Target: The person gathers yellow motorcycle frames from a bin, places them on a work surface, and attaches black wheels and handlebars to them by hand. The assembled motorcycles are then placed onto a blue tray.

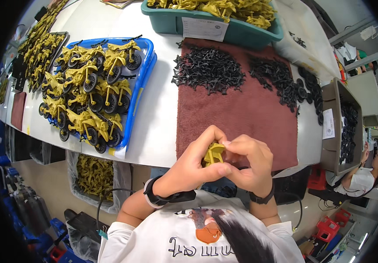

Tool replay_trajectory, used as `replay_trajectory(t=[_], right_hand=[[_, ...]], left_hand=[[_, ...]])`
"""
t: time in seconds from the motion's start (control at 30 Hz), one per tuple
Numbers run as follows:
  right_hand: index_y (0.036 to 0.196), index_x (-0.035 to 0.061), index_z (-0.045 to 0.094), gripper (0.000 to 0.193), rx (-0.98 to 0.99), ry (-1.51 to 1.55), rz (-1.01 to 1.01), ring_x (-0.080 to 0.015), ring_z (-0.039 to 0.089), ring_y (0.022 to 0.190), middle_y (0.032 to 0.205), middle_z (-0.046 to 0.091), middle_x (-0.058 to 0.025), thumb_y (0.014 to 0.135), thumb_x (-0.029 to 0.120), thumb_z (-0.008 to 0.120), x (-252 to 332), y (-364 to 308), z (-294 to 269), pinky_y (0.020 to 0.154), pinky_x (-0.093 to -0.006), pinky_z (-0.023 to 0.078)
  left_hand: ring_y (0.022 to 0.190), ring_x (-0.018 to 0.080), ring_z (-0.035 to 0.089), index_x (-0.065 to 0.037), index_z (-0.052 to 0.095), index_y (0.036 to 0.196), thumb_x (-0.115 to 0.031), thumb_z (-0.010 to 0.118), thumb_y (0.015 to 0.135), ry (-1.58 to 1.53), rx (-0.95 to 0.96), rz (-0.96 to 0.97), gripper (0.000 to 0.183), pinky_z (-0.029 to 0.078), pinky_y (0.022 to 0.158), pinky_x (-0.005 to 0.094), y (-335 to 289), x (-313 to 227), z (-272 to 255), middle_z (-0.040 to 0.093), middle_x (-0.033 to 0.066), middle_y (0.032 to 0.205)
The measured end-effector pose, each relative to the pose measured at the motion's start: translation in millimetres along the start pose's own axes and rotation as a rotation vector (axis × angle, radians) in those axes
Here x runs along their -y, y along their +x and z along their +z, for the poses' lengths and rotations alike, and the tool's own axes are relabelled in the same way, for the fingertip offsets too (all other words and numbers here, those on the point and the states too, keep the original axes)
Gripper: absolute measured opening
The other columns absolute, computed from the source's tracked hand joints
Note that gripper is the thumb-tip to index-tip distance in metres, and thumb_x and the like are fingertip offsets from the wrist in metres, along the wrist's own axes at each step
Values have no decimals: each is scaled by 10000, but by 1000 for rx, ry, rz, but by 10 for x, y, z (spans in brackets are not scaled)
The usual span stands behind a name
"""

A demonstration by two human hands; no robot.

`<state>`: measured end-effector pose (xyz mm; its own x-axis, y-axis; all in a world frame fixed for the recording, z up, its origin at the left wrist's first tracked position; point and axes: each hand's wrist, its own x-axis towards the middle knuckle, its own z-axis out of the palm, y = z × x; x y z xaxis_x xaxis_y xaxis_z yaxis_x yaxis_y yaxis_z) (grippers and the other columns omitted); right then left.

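"Head view: where does the yellow part (215, 153) sit?"

"Just below the centre of the frame, between the left grip (189, 168) and the right grip (257, 163), over the lower part of a red-brown cloth (259, 118) on the white table (158, 114). It lies inside the curl of the left grip, with the right grip at its right side."

"How far open are the 2 grips?"

"The left is closed around the part, thumb along the lower edge, fingers arched over the top. The right is bent inward, forefinger tip at the part's upper right. I can't tell whether it pinches too."

"And the part itself?"

"Yellow, flat near the top, with thin leg-like ribs running down. Fingers cover much of it, so its full outline is hidden."

"Anything else that colour?"

"Yellow toy motorcycles (84, 72) in a blue tray (150, 57), upper left. Yellow pieces (241, 11) fill a green bin (165, 22) at the top, and 2 heaps of small black parts (208, 68) lie on the cloth."
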<state>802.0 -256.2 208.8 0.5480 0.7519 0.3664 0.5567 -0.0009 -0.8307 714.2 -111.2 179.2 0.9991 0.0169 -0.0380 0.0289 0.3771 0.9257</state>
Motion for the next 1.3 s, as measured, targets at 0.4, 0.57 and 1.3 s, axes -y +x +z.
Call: replay_trajectory(t=[0.4,0.57,1.3], right_hand=[[773,49,638,195,-12,-30,-158,-217,589,531,665,598,-53,642,13,777,-65,-25,-5,482,-289,457],[810,42,649,237,-63,10,-343,-157,542,455,604,594,-32,601,-31,733,-178,-153,-206,431,-271,417],[909,-19,701,142,-154,-96,423,-215,684,769,868,688,-137,774,-62,706,-301,-399,-96,684,-286,525]], left_hand=[[680,232,564,21,543,974,-343,670,896,372,60,171,394,461,619,321,-2,22,-54,545,130,804],[528,155,581,44,597,968,-591,376,949,355,-147,84,673,467,508,249,-72,-122,-132,589,71,704],[1108,335,512,-32,570,1179,-97,751,782,1262,-303,211,441,425,951,404,8,19,-307,580,127,1161]])
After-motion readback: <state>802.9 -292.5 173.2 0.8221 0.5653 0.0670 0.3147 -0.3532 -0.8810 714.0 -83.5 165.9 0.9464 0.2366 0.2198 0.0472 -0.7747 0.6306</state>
